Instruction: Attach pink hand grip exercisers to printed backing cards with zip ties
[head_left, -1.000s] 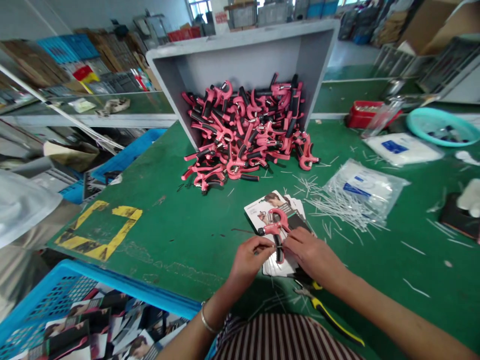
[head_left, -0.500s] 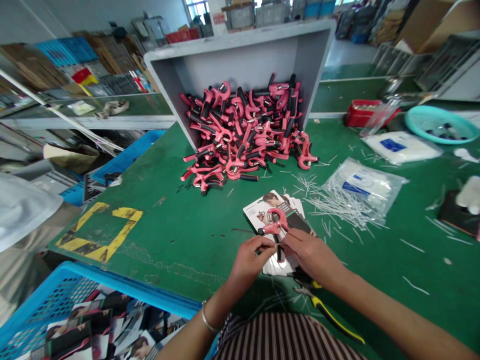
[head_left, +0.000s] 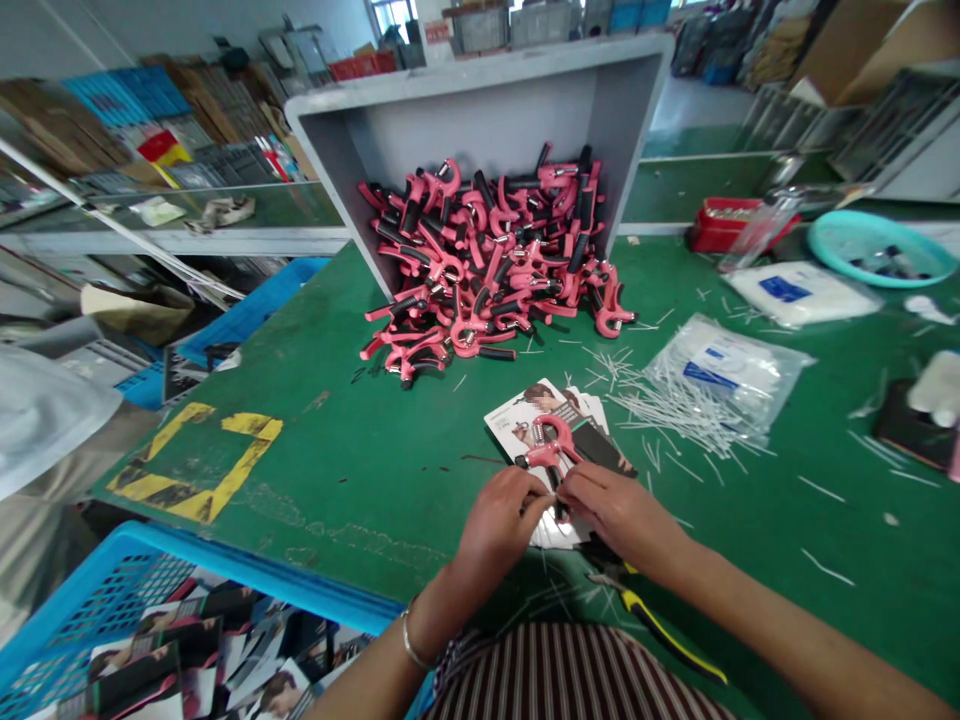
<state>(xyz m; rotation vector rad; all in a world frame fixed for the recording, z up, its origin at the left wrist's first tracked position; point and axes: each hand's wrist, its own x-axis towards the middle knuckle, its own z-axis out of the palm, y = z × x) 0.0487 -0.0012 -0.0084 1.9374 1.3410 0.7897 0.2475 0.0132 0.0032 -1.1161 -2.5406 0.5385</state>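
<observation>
A pink C-headed hand tool [head_left: 553, 437] with black grips lies on a small stack of printed cards [head_left: 517, 420] near the table's front edge. My left hand [head_left: 506, 515] is closed in a pinch at the left of the tool's grips. From the right, my right hand [head_left: 619, 510] pinches at the same spot, its fingertips nearly meeting the left ones. A thin white tie seems to run between the fingertips around the grips; the fingers mostly hide it. Pliers [head_left: 656, 625] with yellow-and-black handles lie beside my right forearm.
A grey bin [head_left: 480, 80] on its side spills many pink tools [head_left: 487, 260]. Loose white ties [head_left: 675, 415] and plastic bags [head_left: 731, 370] lie right. A blue basket [head_left: 142, 535] of packed cards stands lower left. A teal bowl [head_left: 832, 245] and red box [head_left: 712, 230] sit back right.
Both hands stay at the tool's grips, with fingertips slightly shifted and closer together. The thin white strip seen between them is now more covered. The view has tilted very slightly.
</observation>
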